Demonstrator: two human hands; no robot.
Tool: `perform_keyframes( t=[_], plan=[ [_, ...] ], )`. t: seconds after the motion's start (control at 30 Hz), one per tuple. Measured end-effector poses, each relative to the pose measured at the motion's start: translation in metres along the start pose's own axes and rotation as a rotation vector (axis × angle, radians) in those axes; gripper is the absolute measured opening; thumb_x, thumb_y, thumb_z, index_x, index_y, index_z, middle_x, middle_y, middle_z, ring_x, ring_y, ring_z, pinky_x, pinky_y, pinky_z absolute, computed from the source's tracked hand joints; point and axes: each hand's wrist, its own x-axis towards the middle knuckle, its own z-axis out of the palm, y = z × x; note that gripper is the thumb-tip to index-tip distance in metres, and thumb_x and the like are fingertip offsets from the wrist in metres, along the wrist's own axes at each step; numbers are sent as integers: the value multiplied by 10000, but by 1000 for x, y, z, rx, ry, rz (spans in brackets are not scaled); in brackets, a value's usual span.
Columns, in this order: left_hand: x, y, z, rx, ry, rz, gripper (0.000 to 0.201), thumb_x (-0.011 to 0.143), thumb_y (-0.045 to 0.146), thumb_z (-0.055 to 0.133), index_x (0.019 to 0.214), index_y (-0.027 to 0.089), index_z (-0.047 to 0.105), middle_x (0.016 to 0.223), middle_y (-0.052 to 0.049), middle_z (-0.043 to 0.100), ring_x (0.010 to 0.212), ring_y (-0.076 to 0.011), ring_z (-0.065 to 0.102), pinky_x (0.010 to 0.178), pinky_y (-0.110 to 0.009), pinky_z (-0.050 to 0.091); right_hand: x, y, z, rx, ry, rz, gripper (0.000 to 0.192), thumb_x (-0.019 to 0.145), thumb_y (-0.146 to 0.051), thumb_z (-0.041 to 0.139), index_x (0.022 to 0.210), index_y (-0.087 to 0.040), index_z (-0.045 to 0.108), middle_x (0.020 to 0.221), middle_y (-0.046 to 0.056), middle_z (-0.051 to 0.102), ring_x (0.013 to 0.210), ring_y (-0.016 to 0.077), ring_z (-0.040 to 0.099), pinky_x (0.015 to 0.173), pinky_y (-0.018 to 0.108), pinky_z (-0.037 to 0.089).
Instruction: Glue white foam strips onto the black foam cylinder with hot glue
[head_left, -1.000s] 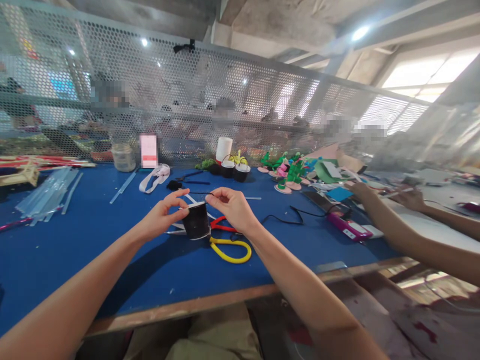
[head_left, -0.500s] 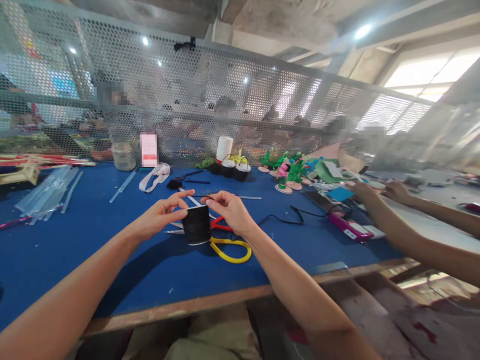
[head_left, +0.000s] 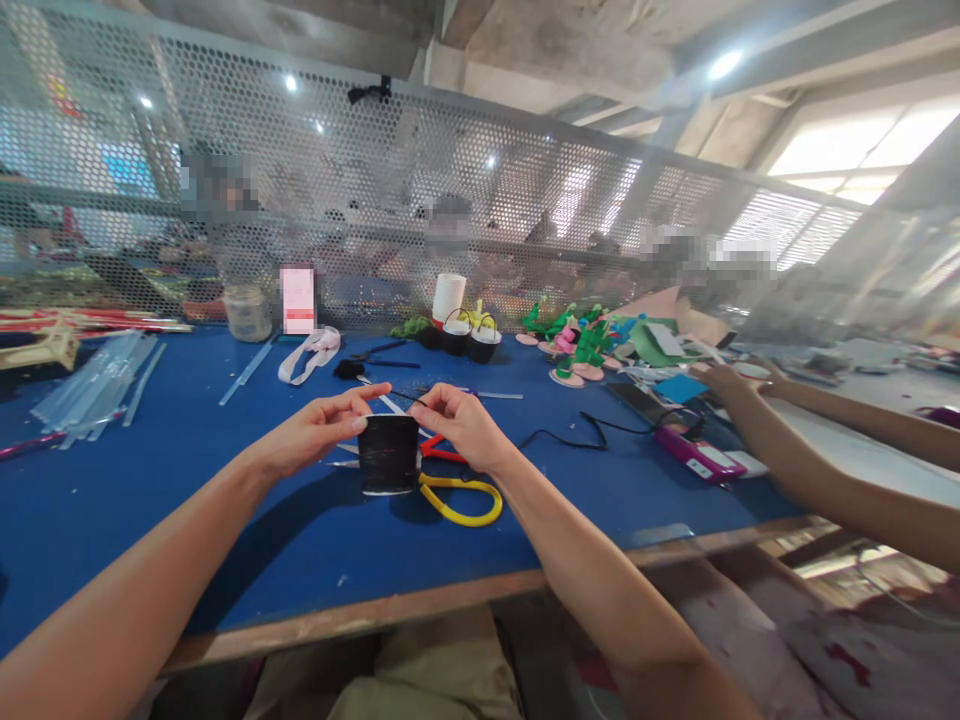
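A black spool of cord (head_left: 388, 454) stands upright on the blue table (head_left: 180, 470), between my two hands. My left hand (head_left: 319, 428) pinches one end of a thin black strand (head_left: 407, 398) just above the spool. My right hand (head_left: 463, 424) pinches the other end, so the strand runs taut between my fingertips. Scissors with a yellow and red handle (head_left: 457, 492) lie right of the spool, partly under my right wrist.
A co-worker's arms (head_left: 810, 455) reach in from the right near a pink device (head_left: 694, 452). Clear strips (head_left: 94, 385) lie at far left. A jar (head_left: 247, 313), white ribbon (head_left: 307, 355), small black pots (head_left: 469, 338) and green foam flowers (head_left: 581, 340) line the mesh fence.
My hands have drawn slightly apart, pulling a short strand of cord taut above the spool. The spool sits a little lower and more upright. The co-worker's far hand has shifted left.
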Motion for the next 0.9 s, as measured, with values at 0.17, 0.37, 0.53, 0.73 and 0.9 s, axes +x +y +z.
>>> perform_keyframes(
  t=[0.17,0.37,0.53,0.73,0.9],
  plan=[
    [0,1,0,14,21,-27,250,652,418,628,638,183,546,1334,-57,428,1266,-284,301,969,-434,313,-1,-4,-1,-17,-45,17,255,654,-415,593,654,-184,484,604,-50,503,556,80,456,578,222,392],
    [2,-4,-4,149,-7,-56,246,659,411,619,747,188,565,1338,-83,413,1210,-289,388,963,-426,324,-2,-5,1,-81,-47,-30,191,680,-338,567,643,-181,465,630,-37,505,573,85,470,572,222,397],
    [3,-5,4,394,66,47,230,696,403,585,771,185,594,1257,-91,489,1244,-252,335,1033,-420,209,-6,-7,10,-242,-31,-101,139,709,-276,539,639,-173,477,629,-23,516,600,101,478,600,237,399],
    [2,-5,17,458,97,101,250,728,411,545,707,164,574,1204,-120,509,1195,-253,388,1007,-412,255,-10,-13,16,-300,-15,-131,114,717,-243,526,641,-169,486,629,-17,519,607,104,488,613,237,402],
    [3,-5,14,448,91,90,251,727,411,545,686,164,562,1204,-124,508,1203,-260,377,1010,-422,243,-9,-9,12,-210,-30,-102,135,713,-281,541,650,-168,503,689,7,571,661,117,524,658,258,432]
  ],
)
